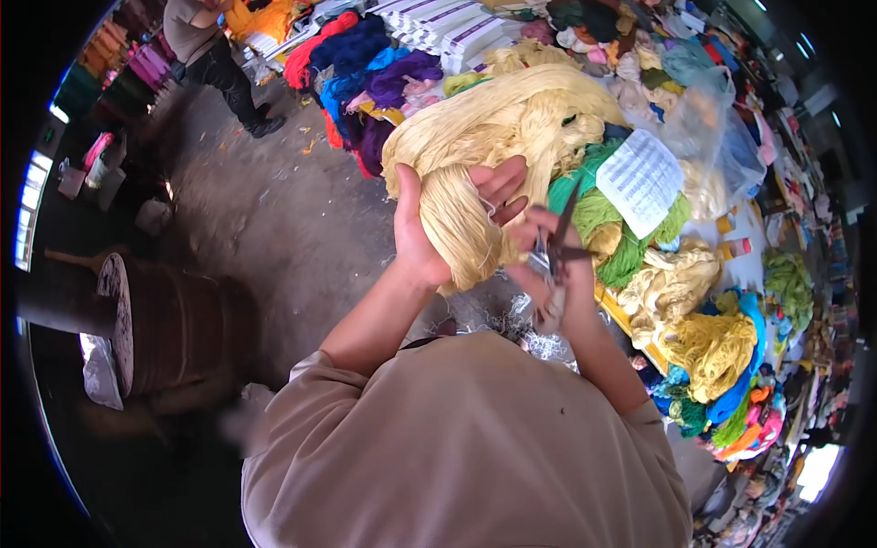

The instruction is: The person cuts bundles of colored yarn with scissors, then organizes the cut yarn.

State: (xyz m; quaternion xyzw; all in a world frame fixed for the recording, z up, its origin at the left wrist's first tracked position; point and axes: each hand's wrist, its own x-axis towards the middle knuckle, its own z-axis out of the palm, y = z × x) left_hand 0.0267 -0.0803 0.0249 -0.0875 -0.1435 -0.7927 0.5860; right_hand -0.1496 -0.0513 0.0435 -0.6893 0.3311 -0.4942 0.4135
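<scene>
A bundle of cream yarn (pixel 461 224) lies across my left hand (pixel 420 239), whose fingers curl round it from behind, with the fingertips showing on its right side. Close to the right of the bundle, my right hand (pixel 562 274) holds dark metal scissors (pixel 565 228), their blades pointing up. Motion blurs its fingers a little. Just beyond my hands, a large heap of cream yarn (pixel 512 105) spreads over the table edge. To its right a printed paper sheet (pixel 640 181) rests on green yarn (pixel 598 219).
Yarn in many colours covers the table, with a stack of white packets (pixel 448 27) at the back and a clear plastic bag (pixel 717 137) at the right. A rusty drum (pixel 183 324) stands at the left. Another person (pixel 215 59) stands at the upper left.
</scene>
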